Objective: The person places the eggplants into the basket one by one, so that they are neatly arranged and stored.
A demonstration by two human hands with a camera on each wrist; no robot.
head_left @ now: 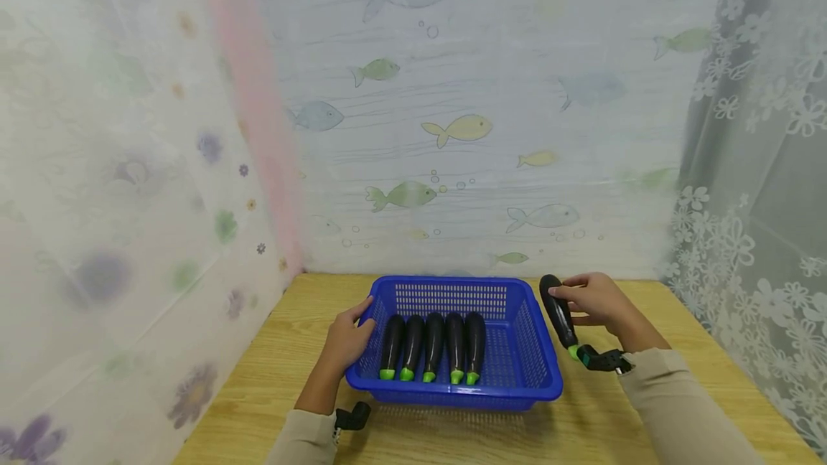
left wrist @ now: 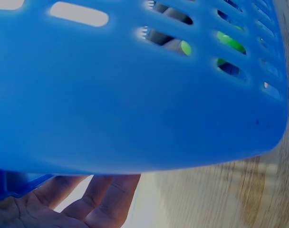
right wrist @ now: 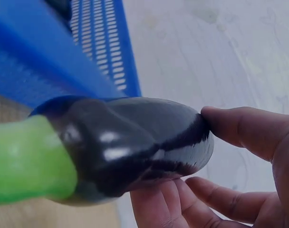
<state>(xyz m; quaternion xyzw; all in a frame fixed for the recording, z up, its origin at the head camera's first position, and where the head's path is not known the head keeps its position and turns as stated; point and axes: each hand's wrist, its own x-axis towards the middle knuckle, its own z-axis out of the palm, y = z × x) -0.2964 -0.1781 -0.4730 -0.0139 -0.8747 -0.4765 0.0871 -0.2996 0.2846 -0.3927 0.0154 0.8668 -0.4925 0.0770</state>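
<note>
A blue plastic basket (head_left: 452, 390) with slotted walls stands on the table, and several dark eggplants (head_left: 434, 343) with green stem ends lie side by side in its left and middle part. My left hand (head_left: 347, 339) grips the basket's left rim; in the left wrist view its fingers (left wrist: 106, 202) show below the blue wall. To the right of the basket, my right hand (head_left: 597, 303) pinches another eggplant (head_left: 558, 314) between thumb and fingers. That eggplant is tilted, its green stem (right wrist: 30, 161) pointing down toward the wrist camera, and it is outside the basket.
The wooden table (head_left: 258, 379) extends on both sides of the basket. Behind it hangs a curtain (head_left: 452, 163) printed with fish. A flowered sheet (head_left: 129, 235) is on the left, and a lacy curtain (head_left: 762, 250) hangs on the right.
</note>
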